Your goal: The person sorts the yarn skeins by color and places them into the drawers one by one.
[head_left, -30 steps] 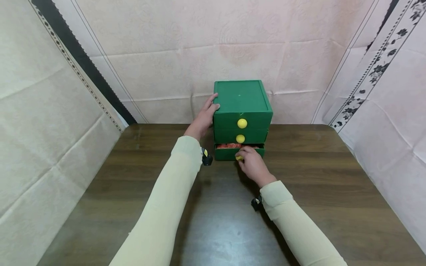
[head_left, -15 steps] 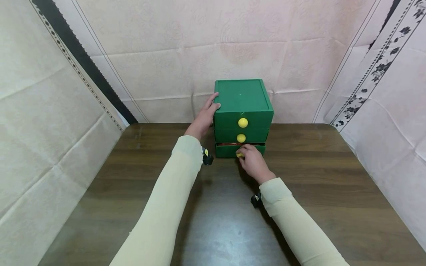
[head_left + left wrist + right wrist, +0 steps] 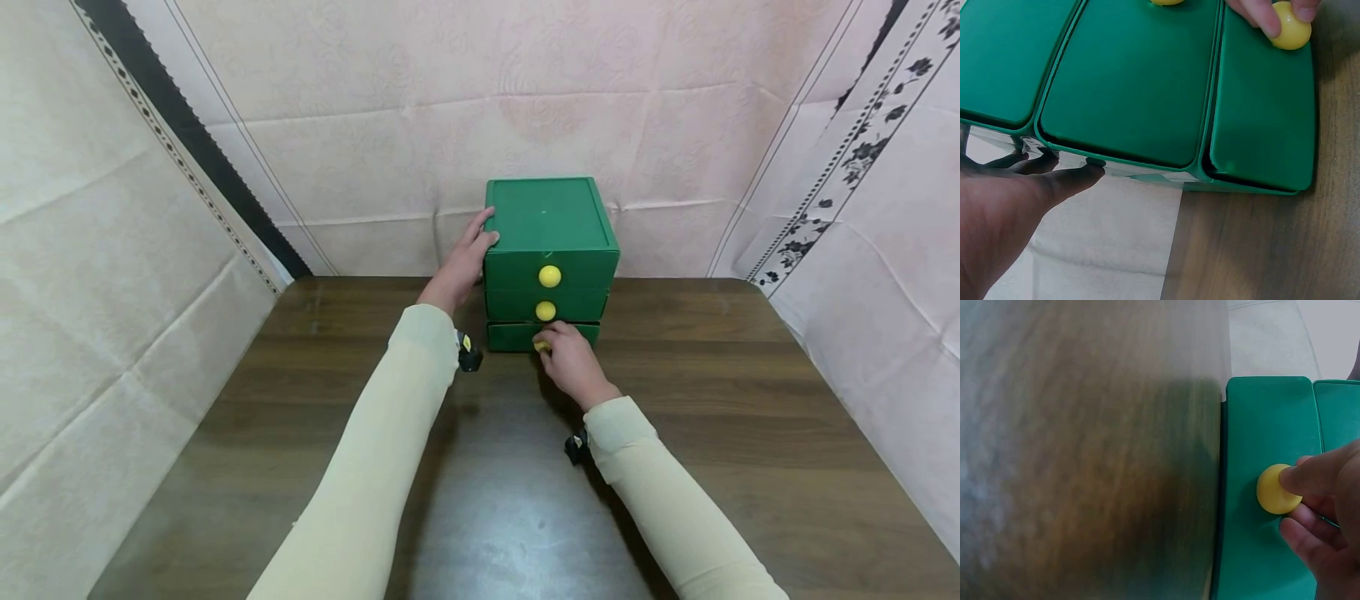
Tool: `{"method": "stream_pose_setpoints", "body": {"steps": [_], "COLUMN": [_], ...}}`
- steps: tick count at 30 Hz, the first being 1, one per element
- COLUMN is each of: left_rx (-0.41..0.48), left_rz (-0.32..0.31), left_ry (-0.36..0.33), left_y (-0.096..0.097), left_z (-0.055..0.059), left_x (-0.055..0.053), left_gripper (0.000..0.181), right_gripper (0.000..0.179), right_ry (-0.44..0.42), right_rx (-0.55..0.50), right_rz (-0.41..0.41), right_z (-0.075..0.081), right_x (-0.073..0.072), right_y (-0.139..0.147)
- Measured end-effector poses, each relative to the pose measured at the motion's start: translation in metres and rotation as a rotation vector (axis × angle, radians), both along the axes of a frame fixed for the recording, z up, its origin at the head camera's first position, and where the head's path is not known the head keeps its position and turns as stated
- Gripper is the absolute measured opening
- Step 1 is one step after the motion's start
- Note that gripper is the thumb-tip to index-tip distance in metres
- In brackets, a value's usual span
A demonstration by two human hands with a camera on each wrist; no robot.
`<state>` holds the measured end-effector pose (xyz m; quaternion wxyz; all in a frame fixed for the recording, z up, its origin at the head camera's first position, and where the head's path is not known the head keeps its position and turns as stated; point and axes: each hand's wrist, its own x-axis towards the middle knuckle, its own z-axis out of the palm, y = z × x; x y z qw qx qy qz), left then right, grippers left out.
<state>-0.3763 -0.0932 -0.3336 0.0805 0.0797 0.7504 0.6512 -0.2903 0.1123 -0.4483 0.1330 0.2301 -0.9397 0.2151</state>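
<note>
A green drawer box (image 3: 551,215) with three drawers, each bearing a round yellow knob, stands against the cloth backdrop. My left hand (image 3: 462,260) rests on its left side, fingers extended; the left wrist view shows these fingers (image 3: 1072,182) along the side wall. Down at the bottom drawer (image 3: 508,337), my right hand (image 3: 573,362) pinches the yellow knob (image 3: 1275,490) between thumb and fingers. That drawer is almost fully in, with a narrow dark gap along its edge in the left wrist view. Its contents are hidden.
The box sits at the far edge of a brown wooden table (image 3: 720,433). Pale cloth (image 3: 375,150) hangs behind and on both sides. A black wrist device (image 3: 470,354) shows on the left wrist, another (image 3: 577,448) on the right.
My right hand has moved away from me, pushing the bottom drawer in; the red contents seen earlier are now covered. The left hand has stayed against the box.
</note>
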Motion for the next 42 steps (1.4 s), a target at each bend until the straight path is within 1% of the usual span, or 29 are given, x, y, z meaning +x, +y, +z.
{"method": "stream_pose_setpoints", "body": {"steps": [11,23,30,35,42], "left_rx": [0.01,0.021,0.004,0.013,0.01], "left_rz": [0.005,0.007,0.016,0.018,0.01], "left_ry": [-0.004,-0.025,-0.029,-0.035,-0.036], "left_y": [0.0001,0.0025,0.0021,0.0022,0.0025], "left_z": [0.0003,0.0022,0.0015,0.0008,0.0022], "left_x": [0.0002,-0.0007,0.0003,-0.0006,0.0003], "left_gripper": [0.047,0.047,0.046,0.045,0.046], "right_gripper": [0.019,0.016,0.016,0.015,0.015], "right_ry": [-0.003,0.032,0.038,0.055,0.041], "right_rx": [0.007,-0.029,-0.029,-0.034,-0.033], "right_rz": [-0.015,-0.036,-0.062,-0.065,-0.066], "right_z": [0.0011,-0.0007,-0.0031,-0.0046,-0.0038], "right_x": [-0.0039,-0.0064,-0.0074,-0.0088,-0.0094], "right_y": [-0.0015,-0.0031,-0.0046,-0.0046,-0.0039]}}
